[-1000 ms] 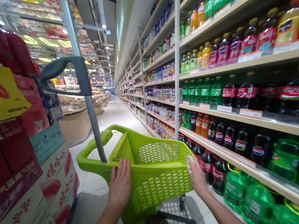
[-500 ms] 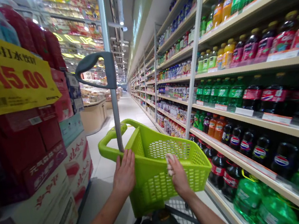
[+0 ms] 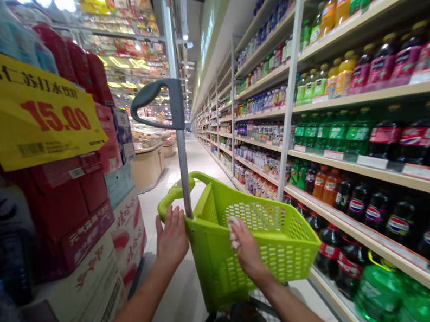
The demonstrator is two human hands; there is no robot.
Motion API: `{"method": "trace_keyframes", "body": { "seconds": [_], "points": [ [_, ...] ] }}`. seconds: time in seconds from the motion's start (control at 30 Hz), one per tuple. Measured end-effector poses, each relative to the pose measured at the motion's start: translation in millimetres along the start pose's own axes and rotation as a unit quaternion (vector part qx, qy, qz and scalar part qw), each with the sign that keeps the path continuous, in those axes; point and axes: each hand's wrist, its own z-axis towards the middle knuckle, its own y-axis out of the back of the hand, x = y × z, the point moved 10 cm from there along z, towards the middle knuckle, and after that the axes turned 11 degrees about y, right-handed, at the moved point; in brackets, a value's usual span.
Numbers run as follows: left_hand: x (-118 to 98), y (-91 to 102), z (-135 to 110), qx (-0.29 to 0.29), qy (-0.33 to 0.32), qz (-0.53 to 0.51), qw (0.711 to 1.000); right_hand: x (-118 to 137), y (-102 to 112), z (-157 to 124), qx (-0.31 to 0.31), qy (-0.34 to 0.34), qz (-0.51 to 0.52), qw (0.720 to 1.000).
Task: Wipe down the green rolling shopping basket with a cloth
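A bright green shopping basket (image 3: 209, 250) with slotted walls and black wheels stands right before me. My left hand (image 3: 172, 241) lies at its near left corner, fingers stretched out over the green side handle (image 3: 169, 195); whether it presses on the plastic I cannot tell. A crumpled white cloth or tissue (image 3: 232, 229) is bunched in my right hand (image 3: 248, 251), which is closed around it beside the basket's near wall. From the basket's left end rises a metal pole (image 3: 184, 171) with a grey loop grip (image 3: 176, 104), which neither hand touches. The visible inside of the basket shows no goods.
Shelves of bottled drinks (image 3: 352, 127) run along the right, with large green bottles (image 3: 378, 287) at the bottom. Stacked drink cartons (image 3: 90, 280) and a yellow price sign (image 3: 41, 107) crowd the left. A tiled aisle (image 3: 185, 157) stretches ahead past a wooden display counter (image 3: 149, 169).
The scene has shifted right in view. My left hand has slid left from the basket's near wall toward the side handle. My right hand, still with the cloth, has moved left along the basket.
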Motion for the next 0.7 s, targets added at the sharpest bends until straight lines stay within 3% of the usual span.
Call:
{"method": "trace_keyframes", "body": {
  "seconds": [0.1,0.17,0.27,0.37,0.43,0.5,0.6,0.7],
  "points": [
    [-1.4,-1.1,-1.8,0.007,-0.007,0.013,1.000,46.8,-46.7,30.7,0.006,0.008,0.018,1.000],
    [-1.9,0.1,-4.8,0.012,-0.020,0.012,1.000,66.0,-59.7,42.6,0.018,0.038,0.014,0.999],
    [1.4,2.7,-7.9,0.013,-0.022,0.004,1.000,60.8,-53.7,35.6,0.043,0.070,-0.009,0.997],
    [3.1,4.9,-9.5,0.009,-0.020,0.000,1.000,28.4,-34.5,20.8,0.041,0.027,-0.046,0.998],
    [2.4,6.9,-9.7,0.004,-0.022,-0.002,1.000,24.8,-25.9,30.0,0.029,0.016,-0.054,0.998],
    [1.8,7.9,-9.5,0.006,-0.026,-0.004,1.000,50.6,-18.8,66.2,0.005,0.055,-0.048,0.997],
    [1.8,6.3,-8.9,0.023,-0.036,-0.001,0.999,118.0,1.5,154.5,-0.061,0.156,-0.051,0.985],
    [3.0,6.5,-8.2,0.027,-0.045,0.013,0.999,169.4,9.6,224.1,-0.059,0.267,-0.083,0.958]
  ]
}}
